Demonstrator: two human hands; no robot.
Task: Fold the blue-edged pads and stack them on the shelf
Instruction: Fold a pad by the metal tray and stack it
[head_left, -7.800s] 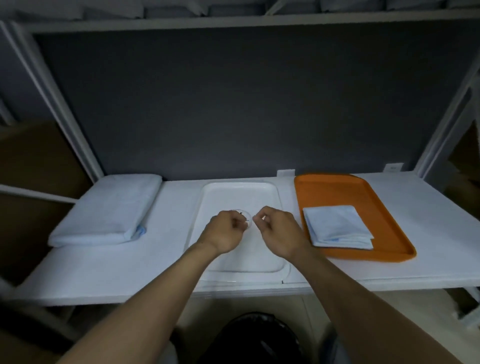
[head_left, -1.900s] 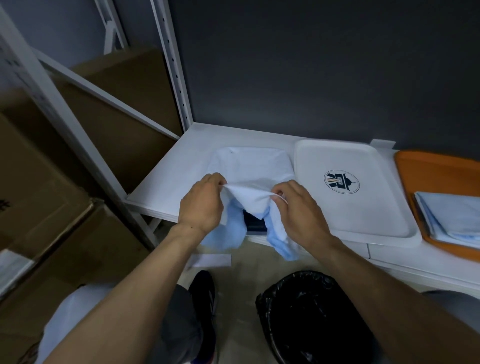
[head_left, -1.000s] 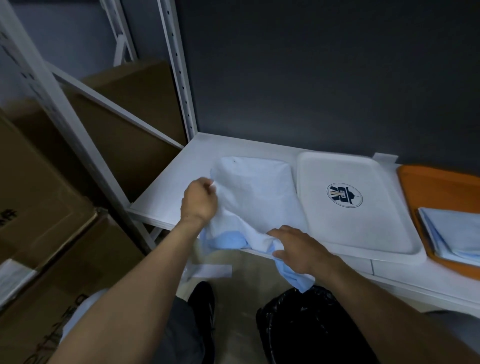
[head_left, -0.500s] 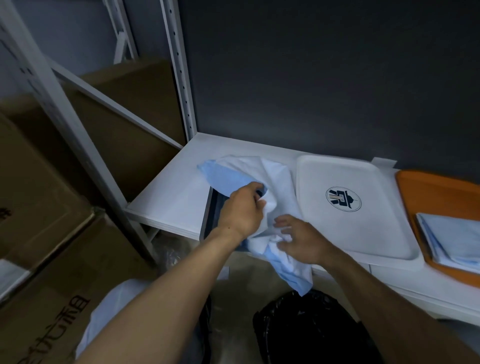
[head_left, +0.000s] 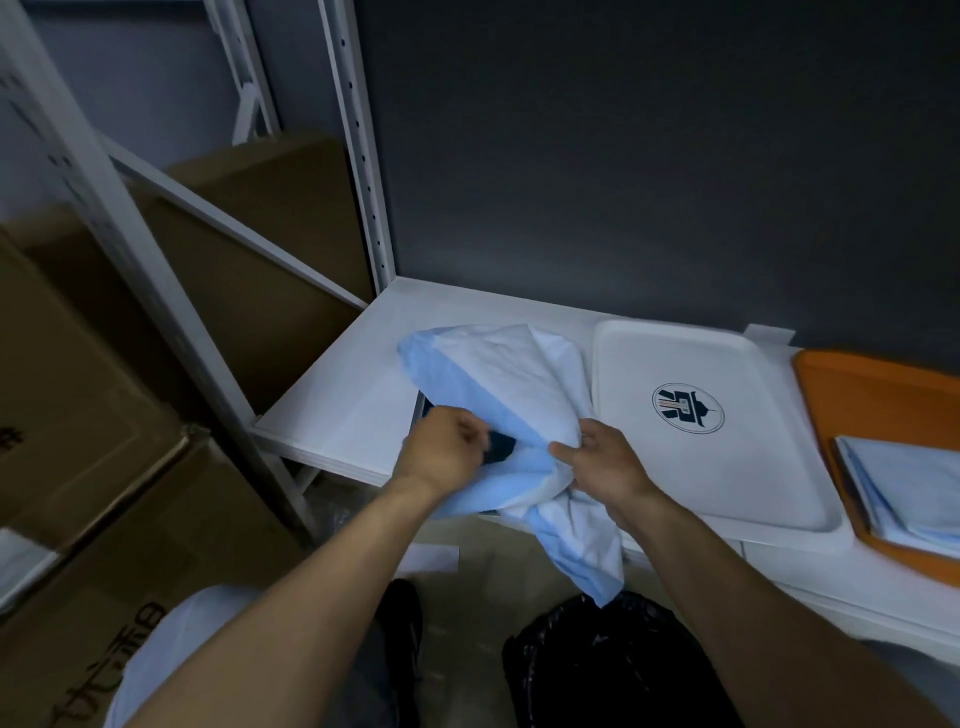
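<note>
Blue-edged pad: head view; white on one face, pale blue on the other, bunched and partly opened at the left end of the white shelf, just beside the white tray, with one blue corner hanging past the shelf's front edge above the black bin bag. Left hand: fingers curled, grips a blue fold at the pad's near-left side. Right hand: pinches a white fold between thumb and forefinger at the pad's near-right side. Dark object: shows in the gap between the two hands, under the pad; too dark to identify. White tray: lies flat mid-shelf, bears a round dark emblem. Orange tray: sits right of the white tray, cut off by the frame edge; holds folded pads in a stack. Black bin bag: stands on the floor below the shelf front. Cardboard boxes: stacked left of the shelf frame, with printed characters on the lowest. White upright post: rises at the shelf's back-left corner against a dark grey back panel.
</note>
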